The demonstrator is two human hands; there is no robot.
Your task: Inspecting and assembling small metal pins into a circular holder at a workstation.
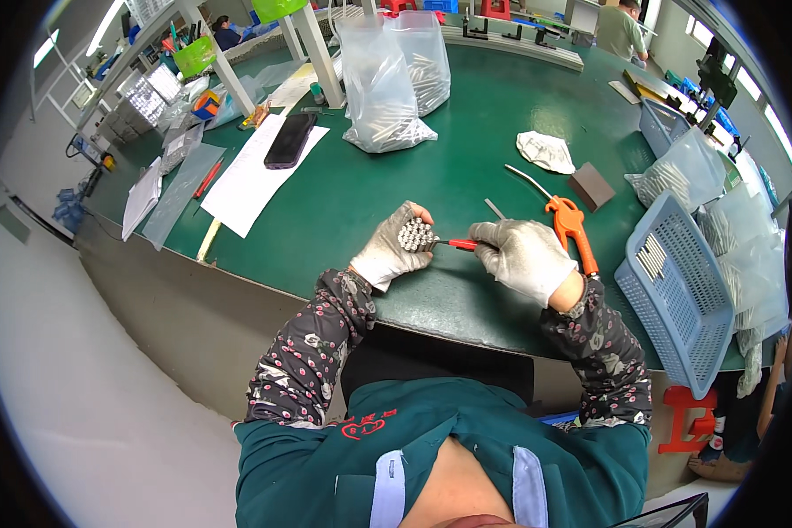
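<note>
In my gloved left hand is a bundle of slim metal rods, their round ends turned up and the fingers wrapped around them. My gloved right hand grips a pen-shaped tool with a red and black body. Its tip reaches the right side of the bundle; whether it touches a rod end is too small to tell. Just beyond the right hand lies a short flat metal strip. An orange air blow gun with a thin nozzle lies to that hand's right.
A blue plastic basket with several rods stands at the right edge, bags of rods beside it. Farther off are a brown block, a white cloth and more rod bags. Papers and a phone lie left.
</note>
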